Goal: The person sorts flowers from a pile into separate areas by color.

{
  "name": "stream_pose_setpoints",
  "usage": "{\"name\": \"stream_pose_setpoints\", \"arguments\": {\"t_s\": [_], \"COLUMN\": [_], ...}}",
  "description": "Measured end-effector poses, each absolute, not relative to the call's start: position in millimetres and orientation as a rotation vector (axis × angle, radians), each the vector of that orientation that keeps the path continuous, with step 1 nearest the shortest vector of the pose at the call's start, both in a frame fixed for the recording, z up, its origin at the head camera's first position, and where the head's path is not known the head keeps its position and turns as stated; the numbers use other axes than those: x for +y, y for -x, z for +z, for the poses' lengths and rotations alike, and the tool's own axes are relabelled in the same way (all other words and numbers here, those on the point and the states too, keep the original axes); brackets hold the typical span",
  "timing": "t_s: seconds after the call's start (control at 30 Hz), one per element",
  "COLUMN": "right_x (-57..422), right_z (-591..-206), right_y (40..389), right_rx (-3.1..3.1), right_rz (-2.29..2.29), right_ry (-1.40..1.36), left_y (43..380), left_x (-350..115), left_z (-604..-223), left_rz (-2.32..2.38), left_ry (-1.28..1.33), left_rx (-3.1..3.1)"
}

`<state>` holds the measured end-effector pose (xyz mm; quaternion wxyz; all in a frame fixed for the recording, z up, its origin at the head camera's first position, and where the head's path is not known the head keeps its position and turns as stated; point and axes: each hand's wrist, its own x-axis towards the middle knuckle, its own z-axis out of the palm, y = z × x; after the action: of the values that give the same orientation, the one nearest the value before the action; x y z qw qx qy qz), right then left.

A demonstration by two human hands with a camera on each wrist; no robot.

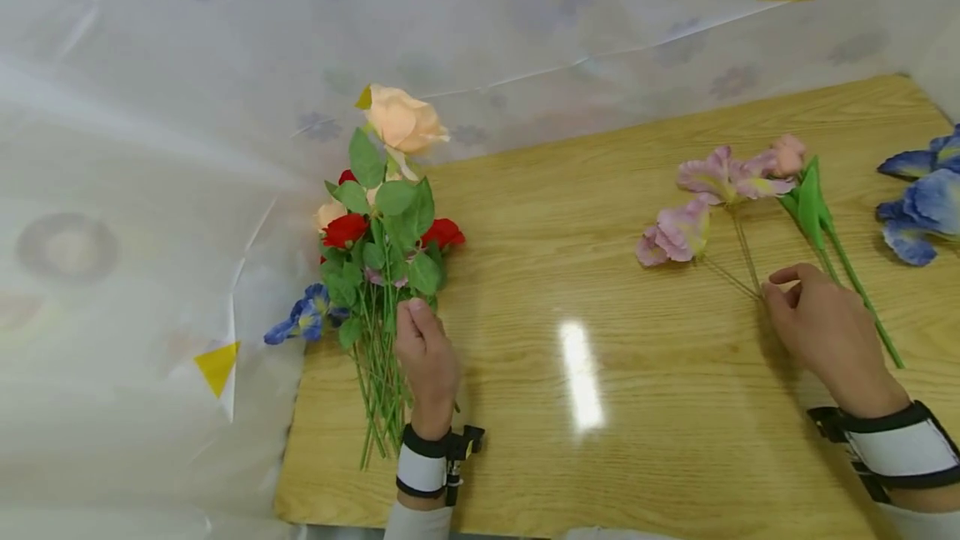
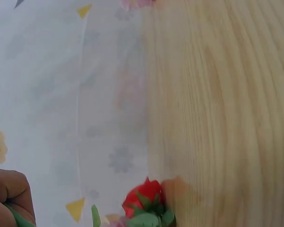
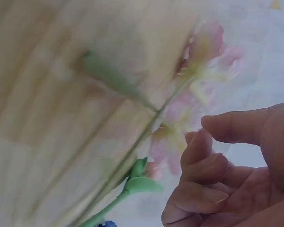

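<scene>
A light wood-grain bench (image 1: 517, 290) carries, at its left end, a loose bunch of red, peach and blue artificial flowers (image 1: 370, 332) on green stems. Overlapping that bunch in the head view is a large peach rose with green leaves (image 1: 405, 119), its stem clamped in the curled fingers of the left hand (image 1: 429, 357). Two lilac, yellow-throated irises (image 1: 712, 175) lie at the right, beside a small pink tulip with green leaves (image 1: 810, 205); the right hand (image 1: 828, 332) is at their stems, fingers loosely bent, contact indeterminable.

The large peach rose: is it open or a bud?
Open: the large peach rose shows broad petals, the outer ones flaring outward.
</scene>
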<state>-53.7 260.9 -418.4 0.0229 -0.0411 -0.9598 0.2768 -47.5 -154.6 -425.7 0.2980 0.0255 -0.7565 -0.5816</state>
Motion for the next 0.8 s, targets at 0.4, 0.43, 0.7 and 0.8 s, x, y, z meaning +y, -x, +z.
{"name": "stream_pose_setpoints", "arguments": {"t_s": [0.4,0.43,0.7,0.8], "right_x": [183.8,183.6,249.1,262.2], "right_z": [-391.6,-391.5,-408.4,-418.5], "right_y": [50.2,52.0,60.2,61.9], "right_rx": [-2.809,-2.815,-3.018,-3.140], "right_rz": [1.026,0.951,0.626,0.645], "right_ry": [-0.503,-0.495,-0.066,-0.031], "left_y": [45.4,45.0,40.2,40.4], "left_x": [-97.6,-93.7,-87.0,-91.1], "left_z": [-405.3,-404.2,-403.0,-403.5], "left_rz": [-1.985,-1.986,-1.958,-1.947], "left_ry": [0.495,0.525,0.587,0.552], "left_rx": [-1.754,-1.749,-1.731,-1.715]}}
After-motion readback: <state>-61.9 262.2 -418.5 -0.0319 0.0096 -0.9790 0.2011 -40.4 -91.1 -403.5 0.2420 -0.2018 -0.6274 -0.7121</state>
